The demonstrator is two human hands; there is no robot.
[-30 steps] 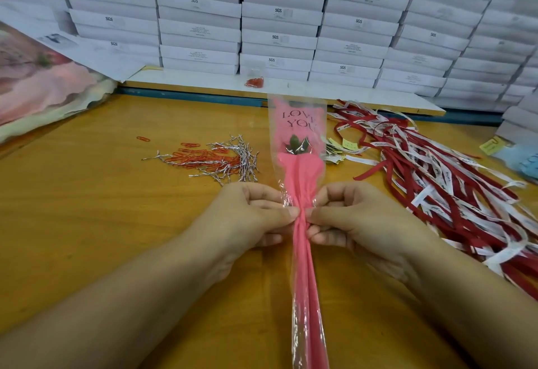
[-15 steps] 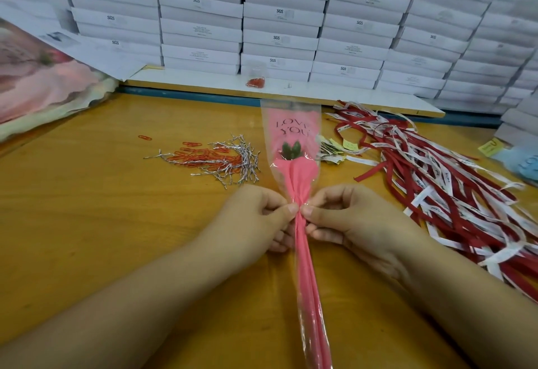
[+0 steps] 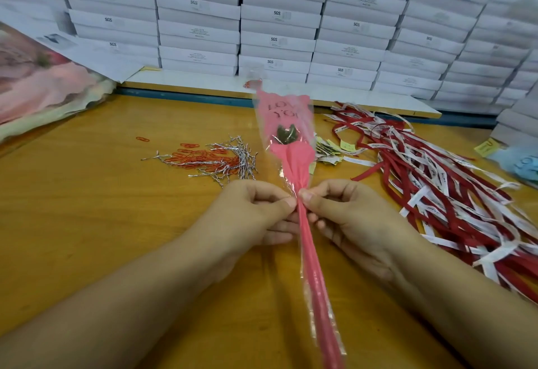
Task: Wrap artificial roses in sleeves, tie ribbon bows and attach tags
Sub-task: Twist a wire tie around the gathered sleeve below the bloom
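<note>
A pink sleeve (image 3: 283,118) printed "LOVE YOU" holds an artificial rose with green sepals (image 3: 286,135). The sleeve runs from the far middle of the wooden table towards me, its narrow tail (image 3: 318,296) near the bottom edge. My left hand (image 3: 250,214) and my right hand (image 3: 346,217) pinch the gathered neck of the sleeve from either side, thumbs nearly meeting just below the rose. A heap of red and white ribbons (image 3: 442,182) lies to the right. Silver twist ties (image 3: 233,156) mixed with red paper clips (image 3: 203,159) lie to the left. Small yellow tags (image 3: 329,150) sit beside the sleeve.
Stacked white boxes (image 3: 276,19) wall the far side behind a white board (image 3: 203,80). A bag of pink sleeves (image 3: 37,92) lies at the far left. A blue sleeve (image 3: 521,165) and a yellow note (image 3: 486,147) sit at the far right.
The sleeve's neck has been squeezed tighter between both hands, and the rose end has tipped slightly to the left. The hands have stayed at the same place on the sleeve.
</note>
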